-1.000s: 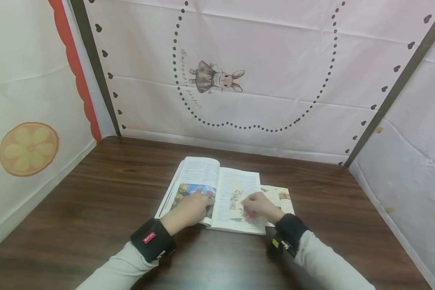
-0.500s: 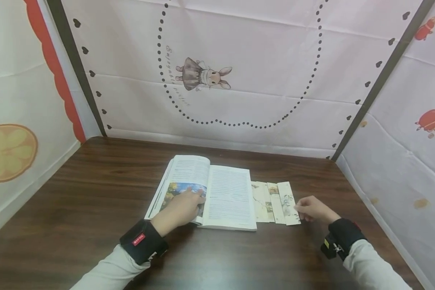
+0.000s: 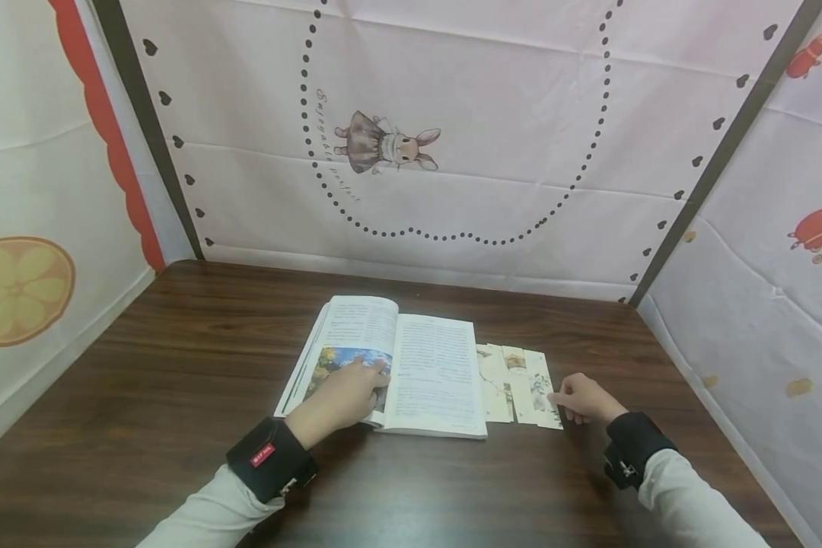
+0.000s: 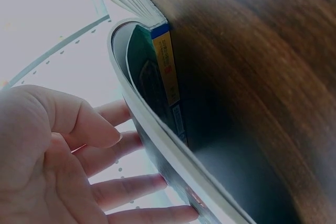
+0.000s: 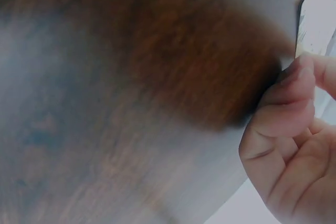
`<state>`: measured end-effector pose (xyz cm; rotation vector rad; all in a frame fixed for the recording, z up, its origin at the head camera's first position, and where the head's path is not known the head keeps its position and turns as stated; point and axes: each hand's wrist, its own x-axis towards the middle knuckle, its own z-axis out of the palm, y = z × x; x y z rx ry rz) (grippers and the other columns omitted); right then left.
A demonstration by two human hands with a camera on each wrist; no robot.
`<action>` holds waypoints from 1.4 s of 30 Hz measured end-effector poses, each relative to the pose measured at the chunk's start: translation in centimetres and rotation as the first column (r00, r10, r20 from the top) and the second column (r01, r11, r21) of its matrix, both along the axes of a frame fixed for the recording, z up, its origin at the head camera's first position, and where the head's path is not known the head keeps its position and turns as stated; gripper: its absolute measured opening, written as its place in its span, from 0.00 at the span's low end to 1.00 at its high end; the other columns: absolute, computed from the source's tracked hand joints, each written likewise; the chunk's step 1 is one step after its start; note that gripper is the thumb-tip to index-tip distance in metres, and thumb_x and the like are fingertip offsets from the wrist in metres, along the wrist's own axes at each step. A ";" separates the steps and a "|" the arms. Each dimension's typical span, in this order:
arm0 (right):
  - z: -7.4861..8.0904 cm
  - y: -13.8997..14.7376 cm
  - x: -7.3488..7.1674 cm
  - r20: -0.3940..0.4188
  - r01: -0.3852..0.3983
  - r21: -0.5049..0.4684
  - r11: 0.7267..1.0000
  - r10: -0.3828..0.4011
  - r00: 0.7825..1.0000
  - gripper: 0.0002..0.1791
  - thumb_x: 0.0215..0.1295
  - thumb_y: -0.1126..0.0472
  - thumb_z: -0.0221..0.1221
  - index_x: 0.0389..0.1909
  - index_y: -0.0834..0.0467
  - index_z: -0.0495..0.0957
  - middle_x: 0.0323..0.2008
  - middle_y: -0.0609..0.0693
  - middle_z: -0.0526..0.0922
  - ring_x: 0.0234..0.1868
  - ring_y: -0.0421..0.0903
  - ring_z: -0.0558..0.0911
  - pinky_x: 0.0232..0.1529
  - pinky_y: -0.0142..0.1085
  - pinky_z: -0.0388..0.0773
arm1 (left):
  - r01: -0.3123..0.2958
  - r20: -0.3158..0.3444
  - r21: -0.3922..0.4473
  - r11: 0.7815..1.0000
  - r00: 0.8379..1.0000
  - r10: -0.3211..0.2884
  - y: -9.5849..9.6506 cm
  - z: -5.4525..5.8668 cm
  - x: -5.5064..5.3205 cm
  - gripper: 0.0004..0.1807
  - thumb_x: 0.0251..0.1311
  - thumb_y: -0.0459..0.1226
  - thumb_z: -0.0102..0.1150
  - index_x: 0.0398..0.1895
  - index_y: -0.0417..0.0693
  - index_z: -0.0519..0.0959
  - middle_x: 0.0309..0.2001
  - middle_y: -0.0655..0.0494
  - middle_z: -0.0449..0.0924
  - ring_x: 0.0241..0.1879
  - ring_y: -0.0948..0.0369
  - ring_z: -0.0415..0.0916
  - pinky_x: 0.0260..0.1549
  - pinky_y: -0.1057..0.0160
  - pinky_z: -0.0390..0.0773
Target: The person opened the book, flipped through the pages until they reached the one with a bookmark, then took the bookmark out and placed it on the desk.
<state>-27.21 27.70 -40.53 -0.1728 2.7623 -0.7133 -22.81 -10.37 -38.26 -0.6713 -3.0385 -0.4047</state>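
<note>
An open book (image 3: 434,377) lies on the table, a landscape photo on its left page. My left hand (image 3: 345,388) rests on that page; in the left wrist view, the extended fingers (image 4: 128,190) press against the pages. Right of the book, several pale bookmarks (image 3: 496,384) with plant prints lie side by side, partly overlapping. My right hand (image 3: 584,398) pinches the right edge of the outermost bookmark (image 3: 543,388) between thumb and fingertips. In the right wrist view, the fingertips (image 5: 302,74) meet at the edge of that bookmark, most of which is out of frame.
The dark wood table (image 3: 411,487) extends around the book. Behind it hangs a pale cloth (image 3: 514,137) with a rabbit print, and more cloth walls stand at left and right. Each wrist wears a black band (image 3: 272,459).
My right hand has carried a bookmark from over the right page to the right end of the row, then slightly left against its neighbour. The left hand has stayed on the page.
</note>
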 end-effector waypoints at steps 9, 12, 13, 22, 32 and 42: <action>1.1 -2.1 0.0 -0.174 -0.014 0.065 0.998 0.025 0.984 0.08 0.63 0.63 0.56 0.29 0.64 0.73 0.18 0.50 0.73 0.19 0.43 0.70 0.20 0.33 0.65 | 0.000 -0.007 0.002 1.000 1.000 0.000 0.1 0.0 0.0 0.19 0.56 0.28 0.52 0.51 0.42 0.80 0.61 0.43 0.73 0.62 0.37 0.66 0.54 0.41 0.71; 1.8 -4.5 0.3 -0.253 -0.143 0.068 0.987 0.156 0.955 0.09 0.63 0.62 0.57 0.38 0.65 0.74 0.25 0.53 0.77 0.23 0.44 0.74 0.23 0.34 0.69 | -0.006 0.004 0.009 1.000 1.000 0.005 0.1 -0.1 0.0 0.19 0.56 0.28 0.52 0.52 0.42 0.80 0.61 0.43 0.72 0.63 0.38 0.65 0.56 0.42 0.70; 1.9 -5.4 0.5 -0.269 -0.195 0.077 0.978 0.208 0.940 0.11 0.63 0.62 0.57 0.41 0.65 0.75 0.28 0.54 0.79 0.27 0.46 0.77 0.25 0.36 0.73 | -0.007 0.011 0.011 1.000 1.000 0.007 0.2 -0.1 0.0 0.19 0.56 0.28 0.51 0.52 0.42 0.79 0.61 0.43 0.72 0.63 0.38 0.65 0.56 0.42 0.70; 1.3 -12.3 2.9 -0.201 -0.478 0.331 0.814 0.555 0.807 0.48 0.50 0.37 0.64 0.65 0.62 0.64 0.65 0.61 0.67 0.66 0.60 0.66 0.63 0.58 0.62 | -0.014 0.048 0.024 1.000 0.999 0.013 0.3 -0.1 0.2 0.20 0.56 0.28 0.51 0.53 0.42 0.79 0.63 0.43 0.71 0.64 0.37 0.62 0.55 0.40 0.70; 0.9 -13.7 2.5 -0.168 -0.456 0.420 0.784 0.561 0.810 0.49 0.45 0.35 0.67 0.64 0.60 0.67 0.63 0.60 0.71 0.64 0.55 0.71 0.63 0.55 0.62 | 0.011 0.007 0.022 1.000 1.000 -0.012 0.3 -0.1 0.1 0.17 0.57 0.30 0.52 0.51 0.39 0.79 0.60 0.40 0.73 0.62 0.36 0.65 0.58 0.41 0.68; 1.7 -13.1 1.5 -0.110 -0.521 0.327 0.788 0.579 0.808 0.37 0.57 0.43 0.62 0.64 0.59 0.68 0.63 0.60 0.71 0.64 0.56 0.72 0.62 0.50 0.68 | 0.043 -0.067 0.065 0.997 0.997 -0.039 0.3 -0.1 0.0 0.08 0.54 0.29 0.53 0.30 0.38 0.82 0.36 0.43 0.83 0.37 0.49 0.81 0.47 0.52 0.77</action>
